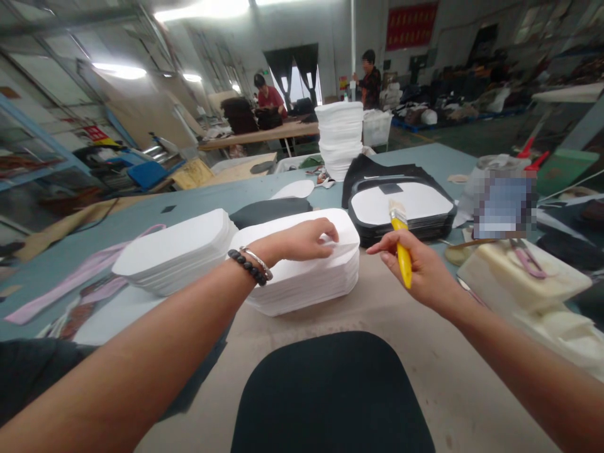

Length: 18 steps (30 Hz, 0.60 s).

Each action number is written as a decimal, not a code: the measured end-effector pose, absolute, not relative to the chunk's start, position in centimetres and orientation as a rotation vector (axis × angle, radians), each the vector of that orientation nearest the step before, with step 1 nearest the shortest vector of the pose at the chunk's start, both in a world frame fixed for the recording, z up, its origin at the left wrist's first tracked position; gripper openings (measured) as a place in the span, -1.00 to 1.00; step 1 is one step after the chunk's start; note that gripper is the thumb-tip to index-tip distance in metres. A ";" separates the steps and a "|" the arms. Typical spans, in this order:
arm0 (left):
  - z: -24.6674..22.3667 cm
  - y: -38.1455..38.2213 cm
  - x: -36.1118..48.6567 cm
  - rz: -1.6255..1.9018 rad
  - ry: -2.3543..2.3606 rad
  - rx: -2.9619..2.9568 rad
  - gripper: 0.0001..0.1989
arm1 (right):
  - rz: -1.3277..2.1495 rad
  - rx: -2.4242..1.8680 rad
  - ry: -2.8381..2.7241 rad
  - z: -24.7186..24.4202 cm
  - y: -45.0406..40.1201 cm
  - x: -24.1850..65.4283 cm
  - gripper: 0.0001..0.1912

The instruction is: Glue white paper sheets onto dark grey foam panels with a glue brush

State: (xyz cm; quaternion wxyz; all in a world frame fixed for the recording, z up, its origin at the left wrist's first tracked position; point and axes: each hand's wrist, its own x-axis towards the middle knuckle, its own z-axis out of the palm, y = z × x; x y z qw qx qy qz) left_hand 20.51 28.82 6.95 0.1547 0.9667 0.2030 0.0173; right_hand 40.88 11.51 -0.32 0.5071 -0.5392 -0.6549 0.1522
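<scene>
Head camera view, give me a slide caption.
Left hand at a stack of white sheets, right hand holding a yellow-handled brush, dark panel in front.

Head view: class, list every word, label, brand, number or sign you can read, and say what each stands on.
No text can be read with certainty.
Red banner, back wall: lines of characters, too blurred.
Red-and-yellow sign, left: marks too blurred.
Small sign by the post: too small.
Pixelated patch, right: nothing legible.
Brush: no lettering to be seen on its handle.
</scene>
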 end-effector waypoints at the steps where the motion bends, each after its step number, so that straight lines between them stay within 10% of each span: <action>1: 6.9 28.7 20.6 0.057 0.579 2.766 -0.77 | 0.371 -1.287 -1.585 -0.5 12.0 40.6 -0.92; 12: 6.8 27.2 19.8 0.219 0.685 2.470 -0.93 | 0.235 -1.388 -1.603 -0.4 16.0 39.5 -0.61; 18: 6.8 28.5 21.0 0.391 0.884 2.071 -0.52 | 0.280 -1.326 -1.638 1.6 18.7 38.8 -0.62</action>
